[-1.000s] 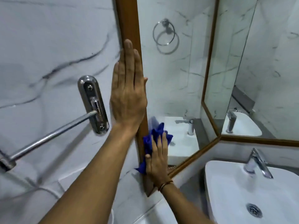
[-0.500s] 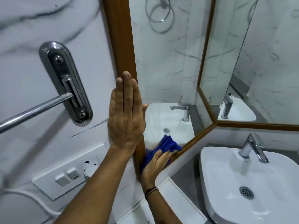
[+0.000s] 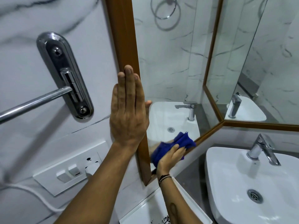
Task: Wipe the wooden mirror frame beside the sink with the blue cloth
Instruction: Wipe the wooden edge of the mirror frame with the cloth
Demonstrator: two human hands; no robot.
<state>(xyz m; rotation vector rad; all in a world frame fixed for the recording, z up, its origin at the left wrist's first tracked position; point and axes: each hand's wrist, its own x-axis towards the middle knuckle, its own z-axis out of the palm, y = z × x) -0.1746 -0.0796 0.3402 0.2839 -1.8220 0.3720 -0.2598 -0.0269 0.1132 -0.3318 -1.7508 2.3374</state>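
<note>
The wooden mirror frame [image 3: 123,38] runs down the middle of the view and turns right along the mirror's bottom edge toward the corner. My left hand [image 3: 128,109] lies flat on the vertical frame strip, fingers straight and together, holding nothing. My right hand [image 3: 169,157] grips the bunched blue cloth [image 3: 171,146] and presses it on the bottom strip of the frame, just right of the lower left corner. The cloth hides part of that strip and is mirrored in the glass.
A white sink [image 3: 242,188] with a chrome tap [image 3: 262,149] stands at the lower right. A chrome towel rail bracket [image 3: 64,75] and a white switch plate [image 3: 71,165] are on the marble wall to the left. A white tray [image 3: 161,210] lies below my right arm.
My right hand has slid the blue cloth down the vertical strip and then rightward along the bottom strip. My left hand stays flat on the vertical strip, lower than before.
</note>
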